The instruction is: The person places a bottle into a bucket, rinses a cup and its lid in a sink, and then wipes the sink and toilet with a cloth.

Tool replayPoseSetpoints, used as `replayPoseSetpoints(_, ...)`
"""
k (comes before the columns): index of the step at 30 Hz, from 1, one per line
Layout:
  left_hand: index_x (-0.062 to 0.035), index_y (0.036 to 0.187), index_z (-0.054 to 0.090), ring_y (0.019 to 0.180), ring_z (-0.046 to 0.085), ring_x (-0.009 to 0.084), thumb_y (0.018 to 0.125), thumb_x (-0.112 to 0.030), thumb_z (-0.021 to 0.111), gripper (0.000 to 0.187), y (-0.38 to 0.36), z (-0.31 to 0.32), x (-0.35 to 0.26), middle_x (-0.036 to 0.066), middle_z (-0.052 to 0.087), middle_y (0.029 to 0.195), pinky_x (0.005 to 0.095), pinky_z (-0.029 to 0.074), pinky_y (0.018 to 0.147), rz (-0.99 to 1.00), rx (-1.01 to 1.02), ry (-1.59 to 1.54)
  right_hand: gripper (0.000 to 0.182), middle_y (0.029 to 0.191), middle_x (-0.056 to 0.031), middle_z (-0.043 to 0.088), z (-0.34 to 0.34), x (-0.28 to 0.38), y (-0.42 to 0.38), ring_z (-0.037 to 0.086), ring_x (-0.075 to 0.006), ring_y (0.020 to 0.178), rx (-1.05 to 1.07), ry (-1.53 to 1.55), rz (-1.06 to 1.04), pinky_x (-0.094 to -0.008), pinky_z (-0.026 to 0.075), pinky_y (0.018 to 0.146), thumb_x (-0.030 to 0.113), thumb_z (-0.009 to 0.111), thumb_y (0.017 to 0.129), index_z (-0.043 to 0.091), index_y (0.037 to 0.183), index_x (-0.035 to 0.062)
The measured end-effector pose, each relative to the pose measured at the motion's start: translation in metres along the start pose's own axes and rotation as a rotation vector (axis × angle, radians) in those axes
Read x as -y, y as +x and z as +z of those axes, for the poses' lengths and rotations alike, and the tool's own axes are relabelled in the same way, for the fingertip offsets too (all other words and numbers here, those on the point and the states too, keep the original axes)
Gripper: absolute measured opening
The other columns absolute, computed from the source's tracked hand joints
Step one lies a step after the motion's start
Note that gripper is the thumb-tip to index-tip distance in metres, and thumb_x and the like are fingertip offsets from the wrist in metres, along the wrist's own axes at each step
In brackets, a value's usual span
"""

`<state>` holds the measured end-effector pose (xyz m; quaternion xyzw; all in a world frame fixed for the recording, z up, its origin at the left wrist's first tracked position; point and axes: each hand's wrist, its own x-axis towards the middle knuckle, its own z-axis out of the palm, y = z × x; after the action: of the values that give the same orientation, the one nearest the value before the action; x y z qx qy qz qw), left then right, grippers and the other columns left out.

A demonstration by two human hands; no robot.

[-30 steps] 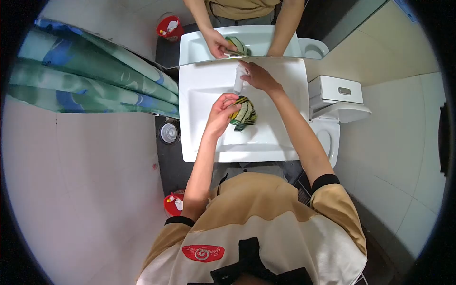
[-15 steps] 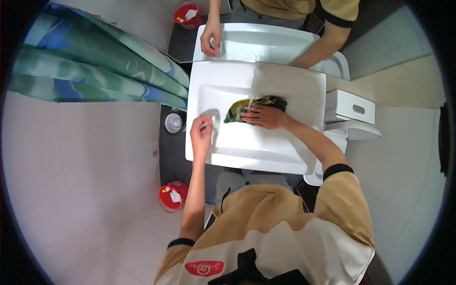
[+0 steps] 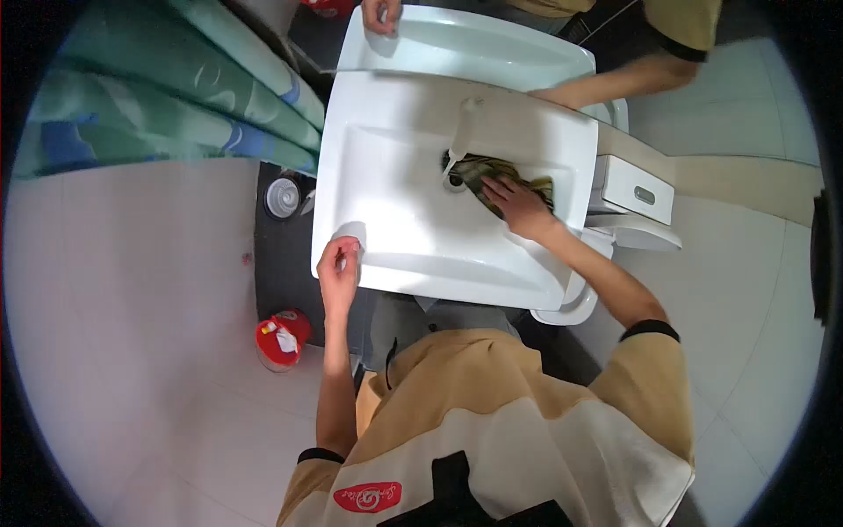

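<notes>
A dark green and yellow patterned cloth (image 3: 483, 167) lies crumpled in the white sink (image 3: 395, 211), beside the drain (image 3: 454, 184). My right hand (image 3: 522, 209) rests flat on the cloth with its fingers stretched out, covering part of it. From the white faucet (image 3: 464, 132) a thin stream of water falls near the cloth's left end. At the sink's front left rim is my left hand (image 3: 338, 270), its fingers curled in with nothing visible in them.
A mirror behind the sink reflects both arms. The green and blue curtain (image 3: 176, 105) hangs at the left. On the floor are a red bucket (image 3: 283, 338) and a round grey-white object (image 3: 283, 198). The toilet (image 3: 637, 230) stands to the right.
My right hand and the cloth have moved right in the sink, uncovering the drain. My left hand is lower, nearer the front left corner. The whole view has shifted.
</notes>
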<state>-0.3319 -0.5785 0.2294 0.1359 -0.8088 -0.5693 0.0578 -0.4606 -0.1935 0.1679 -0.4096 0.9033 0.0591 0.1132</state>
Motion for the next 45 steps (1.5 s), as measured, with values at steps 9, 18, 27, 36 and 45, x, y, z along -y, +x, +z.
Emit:
replayPoseSetpoints(9,0.0013,0.099,0.065,0.080,0.064,0.0172,0.090,0.000,0.061,0.010,-0.013,-0.020,0.010,0.010,0.066,0.089,0.0285,0.050,0.073,0.172,-0.111,0.174,0.053,0.160,-0.0096,0.024,-0.018,0.012,0.040,0.021,-0.0334,0.148,-0.014,0.271,-0.693,-0.0487,0.019,0.121,0.043,0.061,0.089,0.052,0.140,0.0314)
replayPoseSetpoints(18,0.0009,0.097,0.065,0.075,0.062,0.0195,0.088,0.002,0.062,0.009,-0.012,-0.020,0.037,0.011,0.066,0.085,0.0297,0.050,0.070,0.212,-0.232,0.160,0.058,0.159,-0.0202,0.019,-0.024,0.197,0.212,0.024,-0.0450,0.143,-0.660,0.472,0.040,-0.0592,0.024,0.114,0.038,0.058,0.092,0.042,0.147,0.0254)
replayPoseSetpoints(27,-0.0057,0.107,0.064,0.108,0.053,0.0355,0.083,-0.012,0.070,0.026,0.000,-0.034,0.053,0.015,0.057,0.112,0.0453,0.042,0.094,0.370,-0.477,0.570,0.062,0.163,-0.0156,0.012,-0.017,0.074,0.019,0.008,-0.0508,0.146,0.124,0.118,-0.284,-0.0621,0.013,0.118,0.057,0.061,0.086,0.040,0.145,0.0493)
replayPoseSetpoints(36,-0.0033,0.117,0.057,0.110,0.053,0.0352,0.087,-0.022,0.068,0.036,0.018,-0.059,0.060,0.015,0.054,0.117,0.0458,0.043,0.091,0.204,-0.489,0.627,0.050,0.159,-0.0081,0.028,-0.023,0.210,0.186,0.024,-0.0391,0.146,-0.345,0.288,-0.543,-0.0540,0.023,0.118,0.033,0.056,0.094,0.046,0.143,0.0377)
replayPoseSetpoints(45,-0.0014,0.118,0.056,0.108,0.055,0.0375,0.091,-0.024,0.065,0.037,0.004,-0.048,0.073,0.021,0.054,0.118,0.0466,0.047,0.086,0.290,-0.462,0.694,0.056,0.162,-0.0048,0.020,0.025,0.151,0.059,0.017,-0.0320,0.150,-0.038,0.238,-0.392,-0.0502,0.015,0.123,0.027,0.051,0.096,0.038,0.150,0.0324)
